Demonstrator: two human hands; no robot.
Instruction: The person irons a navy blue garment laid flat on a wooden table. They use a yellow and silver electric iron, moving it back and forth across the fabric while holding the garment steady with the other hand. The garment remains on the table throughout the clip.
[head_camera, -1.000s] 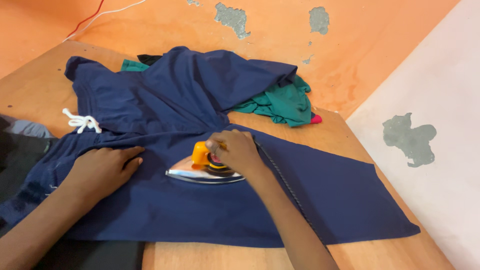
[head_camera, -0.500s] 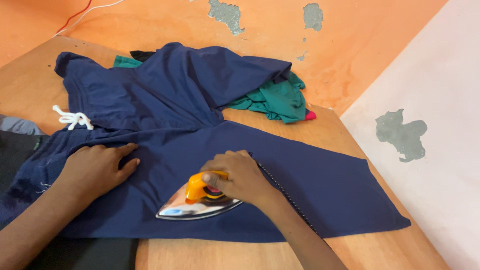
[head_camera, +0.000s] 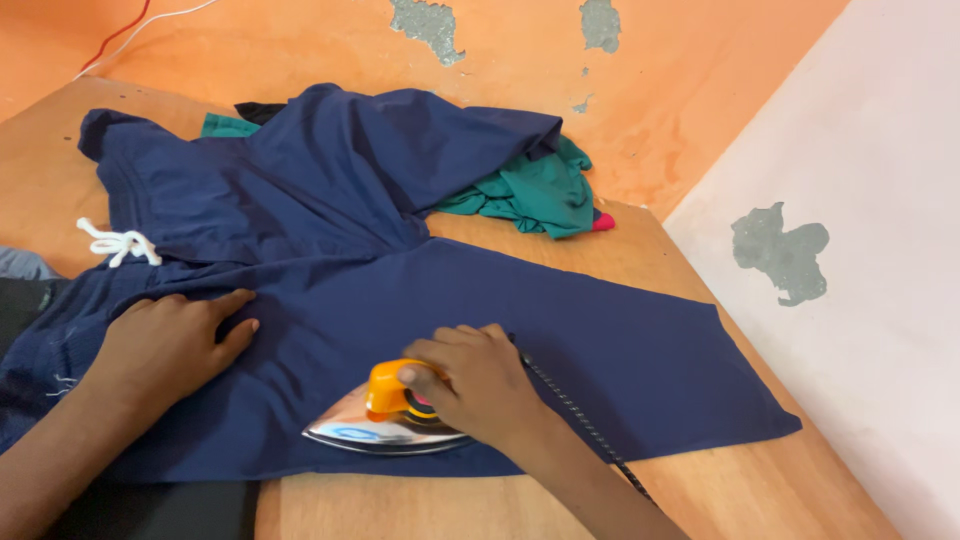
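Observation:
A pair of navy blue shorts lies spread on a wooden table. My right hand grips the orange handle of a shiny metal iron, which rests on the near leg of the shorts close to its front hem. My left hand lies flat on the fabric to the left, fingers together, pressing the cloth down. A white drawstring hangs from the waistband at the left. The iron's dark braided cord runs back along my right forearm.
A crumpled green garment with a bit of pink lies behind the shorts by the orange wall. A pale wall borders the table's right edge. Dark cloth hangs at the near left. Red and white wires run at top left.
My right hand has drawn the iron toward me and slightly left, down the shorts' leg to its front hem. My left hand stays pressed on the fabric.

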